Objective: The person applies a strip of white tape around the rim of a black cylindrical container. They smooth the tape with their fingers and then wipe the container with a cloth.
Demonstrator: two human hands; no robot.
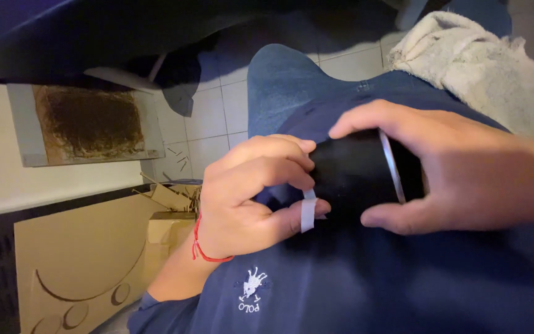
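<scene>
Both hands work one black cylinder: the right hand grasps its rimmed end while the left hand pinches a white tape strip beside it, to be pressed down flat.

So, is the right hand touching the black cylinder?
Touching. The head view shows the right hand wrapped around the black cylinder, with a finger above and the thumb below pressed against it.

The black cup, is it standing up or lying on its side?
On its side. The black cup lies across the lap, its silver rim facing sideways, with the right hand wrapped around it.
</scene>
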